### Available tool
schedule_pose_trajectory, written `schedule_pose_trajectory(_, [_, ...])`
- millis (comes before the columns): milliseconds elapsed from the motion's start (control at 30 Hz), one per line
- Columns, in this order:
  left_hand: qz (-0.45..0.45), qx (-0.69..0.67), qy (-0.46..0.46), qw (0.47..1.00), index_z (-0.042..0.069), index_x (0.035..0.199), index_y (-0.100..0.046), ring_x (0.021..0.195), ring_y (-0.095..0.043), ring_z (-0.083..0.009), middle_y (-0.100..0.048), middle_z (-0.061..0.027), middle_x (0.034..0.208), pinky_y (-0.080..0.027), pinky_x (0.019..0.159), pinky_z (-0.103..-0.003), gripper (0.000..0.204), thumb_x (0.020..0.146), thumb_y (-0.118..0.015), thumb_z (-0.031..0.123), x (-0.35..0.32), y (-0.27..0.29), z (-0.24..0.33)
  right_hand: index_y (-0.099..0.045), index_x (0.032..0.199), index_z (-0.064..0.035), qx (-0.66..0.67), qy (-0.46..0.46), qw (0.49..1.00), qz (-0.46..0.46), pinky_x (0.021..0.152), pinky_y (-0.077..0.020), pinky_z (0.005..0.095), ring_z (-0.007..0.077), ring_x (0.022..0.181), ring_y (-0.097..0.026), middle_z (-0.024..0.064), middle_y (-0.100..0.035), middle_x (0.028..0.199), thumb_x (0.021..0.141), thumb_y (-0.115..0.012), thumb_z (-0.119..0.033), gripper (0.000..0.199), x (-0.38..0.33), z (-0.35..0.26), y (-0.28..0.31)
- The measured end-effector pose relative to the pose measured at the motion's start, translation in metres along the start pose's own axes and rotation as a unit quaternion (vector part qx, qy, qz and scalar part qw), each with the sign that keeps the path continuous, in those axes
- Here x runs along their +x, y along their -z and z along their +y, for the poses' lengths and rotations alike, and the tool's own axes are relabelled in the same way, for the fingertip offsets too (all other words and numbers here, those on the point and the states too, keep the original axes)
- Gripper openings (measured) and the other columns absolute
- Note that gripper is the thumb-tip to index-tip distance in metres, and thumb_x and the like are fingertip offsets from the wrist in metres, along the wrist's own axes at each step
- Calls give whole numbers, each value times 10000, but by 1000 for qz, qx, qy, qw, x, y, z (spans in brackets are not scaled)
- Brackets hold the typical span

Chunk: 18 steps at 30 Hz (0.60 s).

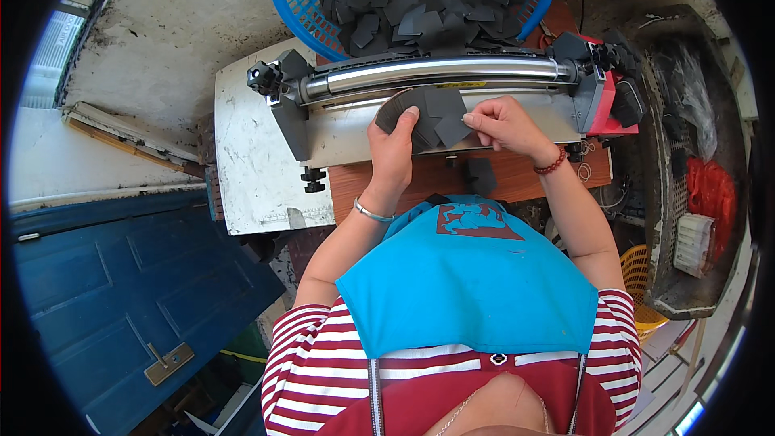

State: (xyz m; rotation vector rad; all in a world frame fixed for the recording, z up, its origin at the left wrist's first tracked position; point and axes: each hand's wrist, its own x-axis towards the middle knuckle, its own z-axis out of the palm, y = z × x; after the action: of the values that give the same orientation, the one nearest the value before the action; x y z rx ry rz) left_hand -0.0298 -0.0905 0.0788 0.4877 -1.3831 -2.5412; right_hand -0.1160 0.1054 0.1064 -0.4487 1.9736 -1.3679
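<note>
My left hand (391, 149) grips a fanned stack of thin black square pieces (401, 107), thumb on top. More flat squares spread from the stack toward the right, above the machine's metal bed. My right hand (510, 127) has its thumb and forefinger pinched at the edge of one black square piece (454, 129). Just beyond both hands lies the shiny roller (436, 73) of a machine with black end brackets. A blue plastic basket (279, 2) behind it holds a heap of similar black pieces (420, 12).
Black knobs (265, 78) stick out at the machine's left end; a red housing (601, 105) is at its right. A white board (254, 153) lies to the left on the brown table (363, 186). A blue door (121, 299), a dark trough (670, 274) and a yellow basket (638, 270) flank me.
</note>
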Motion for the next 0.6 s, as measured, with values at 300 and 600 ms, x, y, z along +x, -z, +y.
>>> schedule_pose_trajectory(300, [-6, -40, 34, 999, -24, 1041, -635, 879, -584, -107, -647, -43, 974, -479, 795, -253, 200, 909, -523, 77, -1, -2, 0, -632, 700, -22, -114, -63, 985, 113, 378, -331, 206, 35, 397, -428, -20, -523, 508, 921, -602, -333, 382, 14, 5, 12])
schedule_pose_trajectory(600, [-6, -14, 12, 1000, -33, 1059, -623, 890, -613, -137, -653, -64, 999, -503, 791, -278, 216, 914, -496, 63, 0, -5, -3, -626, 683, -36, -28, 11, 1000, 2, 402, -375, 222, 53, 435, -475, -3, -550, 534, 913, -628, -291, 344, 3, -7, -14])
